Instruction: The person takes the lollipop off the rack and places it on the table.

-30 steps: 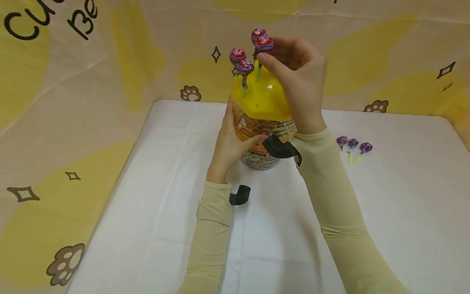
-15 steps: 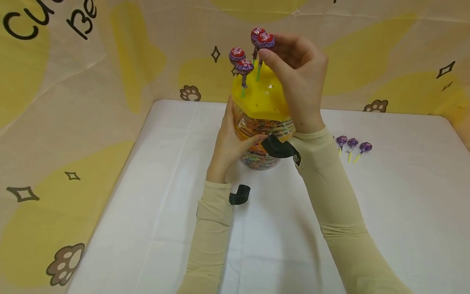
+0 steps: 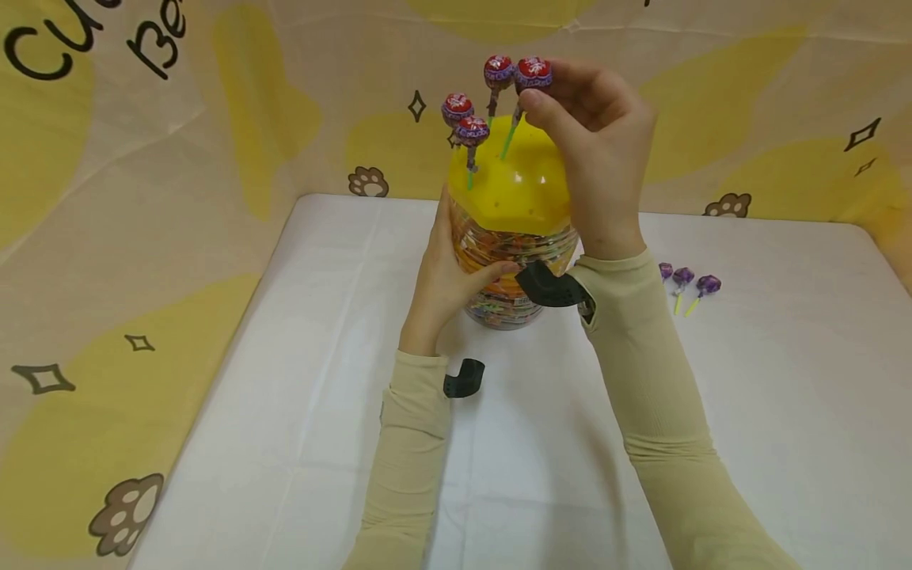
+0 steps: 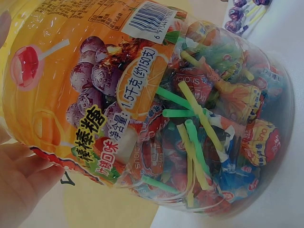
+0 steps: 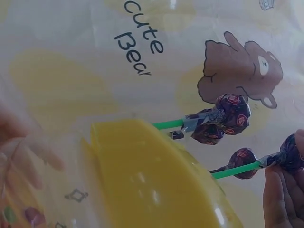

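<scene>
Head view: right hand (image 3: 598, 150) pinches a red-wrapped lollipop (image 3: 532, 73) by its head, fingers closed on it, green stick slanting down to the yellow lid (image 3: 509, 186) beside 3 lollipops (image 3: 473, 99) standing in the lid; 3 purple lollipops (image 3: 685, 279) lie apart on the white table (image 3: 299, 412). Left hand (image 3: 445, 281) clasps the clear jar (image 3: 509, 273) at its side, fingers curled round it. Only the left wrist view shows the jar's orange label (image 4: 90, 80) and barcode (image 4: 148, 21); only the right wrist view shows the bear print (image 5: 240, 71).

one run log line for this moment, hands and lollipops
left hand: holds candy jar side | right hand: pinches lollipop over yellow lid | three lollipops stand in lid | three loose lollipops on white table
</scene>
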`<state>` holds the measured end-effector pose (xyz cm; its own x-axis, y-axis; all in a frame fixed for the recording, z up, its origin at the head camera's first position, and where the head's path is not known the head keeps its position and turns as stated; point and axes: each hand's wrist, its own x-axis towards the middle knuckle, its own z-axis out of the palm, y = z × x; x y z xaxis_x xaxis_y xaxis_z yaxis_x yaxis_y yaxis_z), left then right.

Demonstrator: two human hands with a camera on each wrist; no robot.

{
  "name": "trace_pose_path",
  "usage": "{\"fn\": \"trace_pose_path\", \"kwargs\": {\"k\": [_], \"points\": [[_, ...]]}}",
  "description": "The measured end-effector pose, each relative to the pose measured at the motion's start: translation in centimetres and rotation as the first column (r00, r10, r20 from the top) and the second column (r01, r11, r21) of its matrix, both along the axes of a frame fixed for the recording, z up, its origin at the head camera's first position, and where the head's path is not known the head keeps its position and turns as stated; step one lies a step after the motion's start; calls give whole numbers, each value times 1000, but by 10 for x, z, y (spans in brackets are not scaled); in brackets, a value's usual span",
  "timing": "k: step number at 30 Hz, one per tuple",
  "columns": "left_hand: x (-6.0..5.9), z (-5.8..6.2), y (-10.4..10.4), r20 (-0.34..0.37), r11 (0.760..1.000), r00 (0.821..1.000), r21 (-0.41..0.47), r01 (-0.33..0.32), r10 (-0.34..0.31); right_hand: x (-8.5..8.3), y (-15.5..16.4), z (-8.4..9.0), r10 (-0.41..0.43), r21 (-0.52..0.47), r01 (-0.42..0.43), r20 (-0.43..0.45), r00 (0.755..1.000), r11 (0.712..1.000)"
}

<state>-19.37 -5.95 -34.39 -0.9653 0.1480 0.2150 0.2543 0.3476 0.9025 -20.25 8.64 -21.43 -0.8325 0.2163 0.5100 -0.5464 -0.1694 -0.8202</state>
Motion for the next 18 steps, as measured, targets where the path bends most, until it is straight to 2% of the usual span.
{"fn": "trace_pose_path", "kwargs": {"k": [3,7,10,15,18], "points": [[0,-1,0,-1,1000,1000,1,4,-4,2,5,-1,16,-42,-15,9,1000,999],[0,-1,0,-1,1000,1000,11,7,-7,6,15,-5,6,-48,-9,-60,998,999],[-1,-1,0,-9,1000,1000,12,5,-4,10,24,-9,-7,-15,5,-117,993,1000],[-1,-2,0,-11,1000,1000,19,7,-6,18,40,-12,14,-28,-17,-102,995,999],[-1,-2,1,-12,999,1000,30,12,-12,23,49,-14,33,-93,-42,-90,995,995]]}}
